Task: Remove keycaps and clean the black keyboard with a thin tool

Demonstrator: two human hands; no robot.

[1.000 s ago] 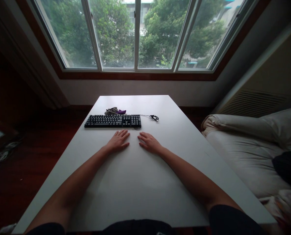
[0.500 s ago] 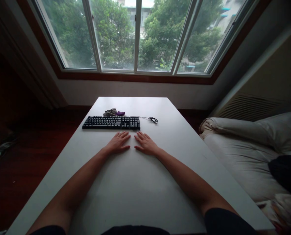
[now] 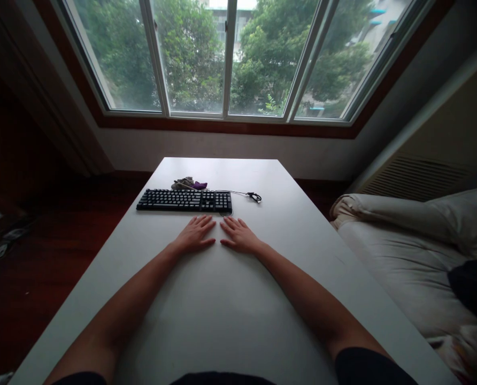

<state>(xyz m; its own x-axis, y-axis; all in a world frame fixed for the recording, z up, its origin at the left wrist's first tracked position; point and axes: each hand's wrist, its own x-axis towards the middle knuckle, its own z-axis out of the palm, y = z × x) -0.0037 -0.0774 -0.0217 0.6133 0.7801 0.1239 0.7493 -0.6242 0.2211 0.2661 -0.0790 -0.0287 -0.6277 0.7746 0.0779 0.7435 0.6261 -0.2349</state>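
Left hand (image 3: 195, 233) and right hand (image 3: 239, 235) lie flat, splayed, holding nothing, on smooth white table (image 3: 230, 305); oblong black keyboard (image 3: 184, 200), coiled cable (image 3: 255, 197) nearby.

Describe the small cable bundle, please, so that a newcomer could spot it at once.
Start at the white table in front of the window, and find the long black keyboard lying beyond the left hand. Past the keyboard's right end lies the cable bundle. It is small, dark and looped, unlike the straight-edged keyboard or the crumpled grey and purple item behind that keyboard.
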